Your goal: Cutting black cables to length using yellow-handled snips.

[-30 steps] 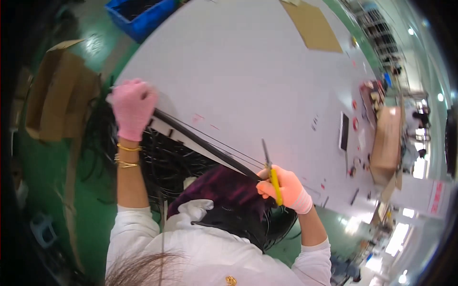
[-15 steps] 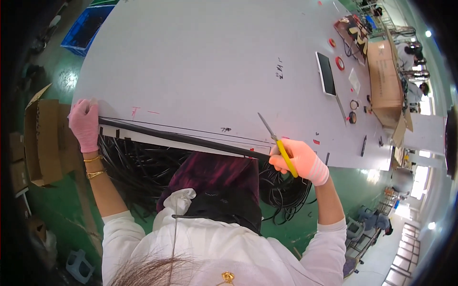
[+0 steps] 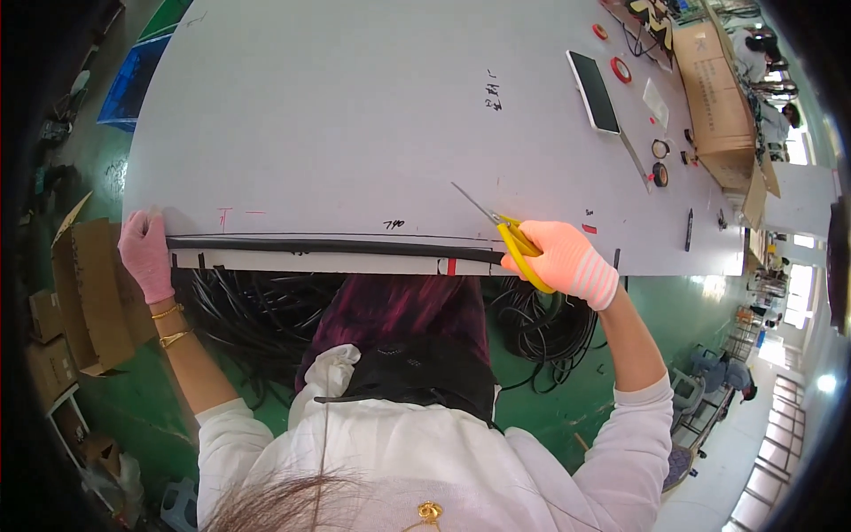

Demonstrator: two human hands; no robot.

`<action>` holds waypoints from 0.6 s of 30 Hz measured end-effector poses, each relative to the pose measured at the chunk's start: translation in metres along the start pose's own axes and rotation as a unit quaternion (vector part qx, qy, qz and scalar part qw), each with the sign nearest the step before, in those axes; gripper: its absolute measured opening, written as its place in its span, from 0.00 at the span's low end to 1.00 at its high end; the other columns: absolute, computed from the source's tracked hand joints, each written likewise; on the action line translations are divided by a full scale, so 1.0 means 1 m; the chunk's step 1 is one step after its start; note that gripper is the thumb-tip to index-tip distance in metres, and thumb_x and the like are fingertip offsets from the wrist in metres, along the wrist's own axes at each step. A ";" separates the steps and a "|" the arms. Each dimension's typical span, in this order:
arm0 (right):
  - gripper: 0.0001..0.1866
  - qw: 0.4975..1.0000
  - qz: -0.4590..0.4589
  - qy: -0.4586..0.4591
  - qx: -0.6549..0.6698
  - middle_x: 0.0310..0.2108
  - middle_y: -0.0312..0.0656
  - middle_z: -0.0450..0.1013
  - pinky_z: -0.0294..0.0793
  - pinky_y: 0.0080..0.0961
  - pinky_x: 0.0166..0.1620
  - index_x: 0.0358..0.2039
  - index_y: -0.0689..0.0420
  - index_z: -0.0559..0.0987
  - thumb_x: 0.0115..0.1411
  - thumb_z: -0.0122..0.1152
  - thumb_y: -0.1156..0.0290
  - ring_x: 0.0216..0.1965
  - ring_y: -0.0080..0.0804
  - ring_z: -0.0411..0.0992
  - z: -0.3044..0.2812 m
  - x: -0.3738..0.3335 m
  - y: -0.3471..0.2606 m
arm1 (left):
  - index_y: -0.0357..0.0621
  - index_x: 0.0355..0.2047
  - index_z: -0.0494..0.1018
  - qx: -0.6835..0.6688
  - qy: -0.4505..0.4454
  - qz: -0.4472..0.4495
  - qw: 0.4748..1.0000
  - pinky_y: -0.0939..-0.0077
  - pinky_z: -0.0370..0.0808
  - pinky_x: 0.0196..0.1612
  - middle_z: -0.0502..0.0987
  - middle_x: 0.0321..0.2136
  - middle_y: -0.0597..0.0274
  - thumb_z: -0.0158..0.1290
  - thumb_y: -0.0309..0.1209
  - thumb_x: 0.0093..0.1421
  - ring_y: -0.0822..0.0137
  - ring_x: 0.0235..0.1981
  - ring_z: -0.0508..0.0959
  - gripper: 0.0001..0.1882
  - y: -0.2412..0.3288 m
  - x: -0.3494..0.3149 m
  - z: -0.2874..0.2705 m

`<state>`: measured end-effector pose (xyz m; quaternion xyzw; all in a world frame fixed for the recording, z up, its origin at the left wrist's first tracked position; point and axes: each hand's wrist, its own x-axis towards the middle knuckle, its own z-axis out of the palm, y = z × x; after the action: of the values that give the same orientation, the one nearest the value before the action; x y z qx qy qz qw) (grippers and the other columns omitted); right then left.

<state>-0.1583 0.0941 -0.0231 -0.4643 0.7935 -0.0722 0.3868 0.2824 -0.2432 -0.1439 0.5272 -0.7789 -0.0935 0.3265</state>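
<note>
A black tube [image 3: 337,246] stretches along the near edge of the grey table, close beside a drawn line. At its left end my left hand [image 3: 144,253], in a pink glove, is closed on it at the table's left corner. My right hand [image 3: 565,262], in an orange glove, grips yellow-handled scissors [image 3: 517,248] and also closes over the tube's right end, which is hidden by the fingers. The scissor blades point up and left over the table, apart from the tube.
On the right of the table lie a tablet [image 3: 592,91], red tape [image 3: 620,70], black tape rolls [image 3: 659,174] and a pen [image 3: 689,230]. Beyond stands a cardboard box [image 3: 712,89]. Coils of black tubing [image 3: 542,332] rest below the near edge; another box [image 3: 97,297] is at left.
My right hand has moved the tube's right end up, so the tube lies more nearly parallel to the table edge. The scissors have tilted further left. The whole view has shifted.
</note>
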 end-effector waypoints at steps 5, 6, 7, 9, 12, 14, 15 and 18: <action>0.16 0.991 0.022 0.033 -0.131 0.26 0.50 0.77 0.74 0.37 0.34 0.30 0.59 0.78 0.59 0.67 0.57 0.28 0.50 0.76 0.015 0.012 0.015 | 0.36 0.23 0.52 -0.013 -0.008 -0.008 1.000 0.73 0.61 0.30 0.52 0.22 0.61 0.55 0.26 0.63 0.69 0.25 0.55 0.21 -0.004 0.000 0.002; 0.17 0.986 0.025 0.033 -0.160 0.28 0.51 0.77 0.75 0.40 0.35 0.30 0.58 0.79 0.59 0.66 0.55 0.31 0.54 0.76 0.016 0.013 0.015 | 0.36 0.23 0.52 -0.011 -0.005 -0.008 1.000 0.73 0.61 0.31 0.52 0.22 0.61 0.55 0.26 0.63 0.69 0.25 0.55 0.21 -0.004 0.000 0.001; 0.17 0.987 0.025 0.032 -0.158 0.28 0.51 0.77 0.75 0.40 0.35 0.30 0.58 0.79 0.59 0.66 0.55 0.31 0.54 0.76 0.017 0.014 0.015 | 0.36 0.23 0.52 -0.009 -0.007 -0.007 1.000 0.73 0.61 0.31 0.52 0.22 0.61 0.55 0.26 0.63 0.69 0.25 0.55 0.21 -0.005 0.000 0.000; 0.18 0.985 0.020 0.043 -0.169 0.27 0.50 0.77 0.75 0.39 0.35 0.31 0.57 0.79 0.59 0.66 0.53 0.30 0.52 0.77 0.017 0.013 0.014 | 0.36 0.24 0.52 -0.008 -0.010 -0.006 1.000 0.74 0.60 0.31 0.51 0.22 0.62 0.54 0.25 0.63 0.70 0.26 0.55 0.21 -0.006 0.000 -0.001; 0.18 0.986 0.050 0.026 -0.155 0.27 0.50 0.78 0.75 0.39 0.35 0.32 0.57 0.79 0.59 0.67 0.53 0.31 0.52 0.77 0.016 0.014 0.013 | 0.37 0.24 0.52 -0.014 -0.010 -0.012 1.000 0.75 0.60 0.30 0.50 0.23 0.63 0.54 0.26 0.63 0.71 0.26 0.54 0.21 -0.007 0.000 0.001; 0.18 0.987 0.045 0.028 -0.152 0.27 0.50 0.78 0.75 0.39 0.35 0.32 0.57 0.79 0.58 0.67 0.53 0.31 0.52 0.77 0.016 0.014 0.015 | 0.38 0.24 0.52 -0.023 -0.009 -0.011 1.000 0.75 0.59 0.30 0.50 0.23 0.64 0.54 0.26 0.64 0.72 0.26 0.54 0.21 -0.008 -0.001 0.003; 0.18 0.988 0.039 0.030 -0.149 0.27 0.49 0.78 0.75 0.39 0.35 0.32 0.57 0.79 0.58 0.67 0.53 0.31 0.52 0.77 0.016 0.014 0.016 | 0.38 0.24 0.52 -0.031 -0.008 -0.012 0.999 0.75 0.59 0.30 0.49 0.23 0.64 0.54 0.26 0.64 0.72 0.26 0.54 0.21 -0.008 -0.001 0.003; 0.19 0.982 0.058 0.019 -0.179 0.28 0.49 0.78 0.76 0.39 0.36 0.33 0.57 0.79 0.59 0.66 0.51 0.31 0.52 0.77 0.015 0.015 0.009 | 0.38 0.24 0.52 -0.036 -0.007 -0.009 0.999 0.76 0.59 0.30 0.49 0.23 0.65 0.54 0.26 0.64 0.73 0.26 0.53 0.21 -0.008 -0.001 0.003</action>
<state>-0.1583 0.0906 -0.0455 -0.4778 0.8262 0.0850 0.2860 0.2869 -0.2461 -0.1505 0.5219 -0.7722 -0.1277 0.3391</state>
